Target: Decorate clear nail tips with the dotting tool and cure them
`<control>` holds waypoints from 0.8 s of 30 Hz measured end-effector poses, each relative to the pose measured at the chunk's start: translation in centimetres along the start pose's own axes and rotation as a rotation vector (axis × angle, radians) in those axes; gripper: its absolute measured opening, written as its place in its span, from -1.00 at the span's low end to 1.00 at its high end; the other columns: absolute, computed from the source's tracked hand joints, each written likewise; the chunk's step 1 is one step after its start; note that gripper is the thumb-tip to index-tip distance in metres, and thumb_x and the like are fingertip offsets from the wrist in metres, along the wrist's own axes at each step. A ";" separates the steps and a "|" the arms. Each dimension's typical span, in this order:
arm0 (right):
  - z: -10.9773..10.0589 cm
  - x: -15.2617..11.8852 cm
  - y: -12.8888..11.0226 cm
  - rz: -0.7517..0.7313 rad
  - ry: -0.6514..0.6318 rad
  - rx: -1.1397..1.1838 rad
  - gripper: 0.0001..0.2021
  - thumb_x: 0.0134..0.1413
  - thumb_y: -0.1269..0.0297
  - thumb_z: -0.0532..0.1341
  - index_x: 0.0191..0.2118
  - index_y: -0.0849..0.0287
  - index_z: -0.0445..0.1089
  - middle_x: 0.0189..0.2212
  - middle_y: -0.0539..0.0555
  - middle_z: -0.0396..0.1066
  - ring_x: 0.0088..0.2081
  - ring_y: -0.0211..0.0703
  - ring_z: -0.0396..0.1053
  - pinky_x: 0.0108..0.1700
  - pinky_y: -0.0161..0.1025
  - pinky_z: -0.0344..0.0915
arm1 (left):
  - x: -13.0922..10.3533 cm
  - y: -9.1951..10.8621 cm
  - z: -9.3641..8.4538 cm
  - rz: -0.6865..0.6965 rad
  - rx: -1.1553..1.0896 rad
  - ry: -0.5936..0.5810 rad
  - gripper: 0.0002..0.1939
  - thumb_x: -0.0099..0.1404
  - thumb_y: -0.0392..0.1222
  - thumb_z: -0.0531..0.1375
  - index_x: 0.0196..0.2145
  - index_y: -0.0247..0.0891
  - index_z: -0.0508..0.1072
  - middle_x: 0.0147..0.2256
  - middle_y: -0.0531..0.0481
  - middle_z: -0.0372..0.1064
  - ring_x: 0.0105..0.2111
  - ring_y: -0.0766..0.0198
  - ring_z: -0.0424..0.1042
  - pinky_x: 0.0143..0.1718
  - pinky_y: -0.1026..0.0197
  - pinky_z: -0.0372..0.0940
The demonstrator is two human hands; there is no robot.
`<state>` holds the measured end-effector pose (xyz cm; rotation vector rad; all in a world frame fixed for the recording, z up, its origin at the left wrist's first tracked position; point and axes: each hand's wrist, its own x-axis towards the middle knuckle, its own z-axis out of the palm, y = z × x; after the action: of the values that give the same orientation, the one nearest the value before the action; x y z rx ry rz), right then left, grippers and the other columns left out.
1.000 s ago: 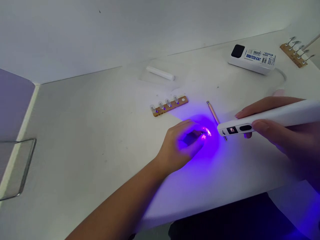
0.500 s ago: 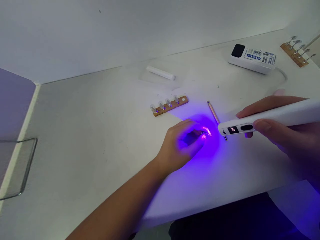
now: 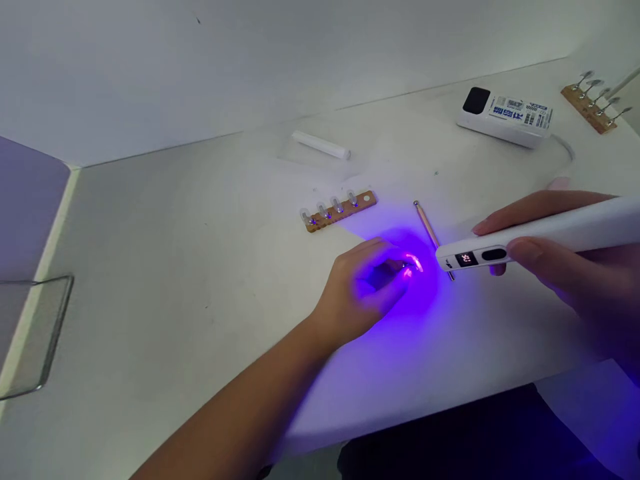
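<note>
My left hand (image 3: 357, 287) is closed in a pinch at the middle of the table, its fingertips lit violet and pink. A small glinting piece shows between them, too small and washed out by the glow to name. My right hand (image 3: 560, 273) grips a white handheld UV lamp (image 3: 560, 230) with a small lit display and a black button. The lamp's tip points left at the pinched fingers, a short gap away, and casts violet light on the table. Partly under the lamp's tip lies a thin double-ended dotting tool (image 3: 427, 223), pinkish with metal ends.
A wooden strip (image 3: 343, 212) with several clear nail tips lies beyond my left hand. Behind it is a white tube (image 3: 321, 145). A white boxy device (image 3: 505, 119) with a cable and another wooden strip (image 3: 589, 110) with nail tips on stems stand at the back right. A metal wire frame (image 3: 57, 333) is at left.
The figures on the lamp's display look different. Both hands have stayed in place.
</note>
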<state>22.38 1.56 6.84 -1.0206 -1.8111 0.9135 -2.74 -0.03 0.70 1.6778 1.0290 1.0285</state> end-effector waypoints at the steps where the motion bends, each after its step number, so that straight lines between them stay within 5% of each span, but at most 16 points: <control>1: 0.0 0.0 0.0 -0.003 -0.001 0.004 -0.88 0.28 0.17 0.41 -0.20 0.05 0.69 -0.58 -0.03 0.52 -0.61 -0.31 0.36 -0.65 -0.28 0.16 | 0.0 0.0 0.0 0.000 0.001 0.001 -0.90 0.35 -0.35 0.28 -0.21 -0.26 0.61 -0.25 -0.05 0.61 -0.28 0.25 0.56 -0.21 0.18 0.46; 24: 0.0 0.3 -0.8 0.040 -0.016 -0.078 -0.92 0.24 0.22 0.42 -0.25 0.06 0.68 -0.61 -0.03 0.53 -0.63 -0.28 0.35 -0.65 -0.27 0.16 | 0.0 0.2 -0.1 0.020 0.024 0.000 -0.88 0.35 -0.41 0.29 -0.20 -0.27 0.62 -0.26 -0.01 0.60 -0.31 0.32 0.54 -0.23 0.23 0.44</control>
<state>22.12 1.49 7.59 -1.1047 -1.8581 0.8832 -2.75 -0.05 0.86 1.7108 1.0303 1.0323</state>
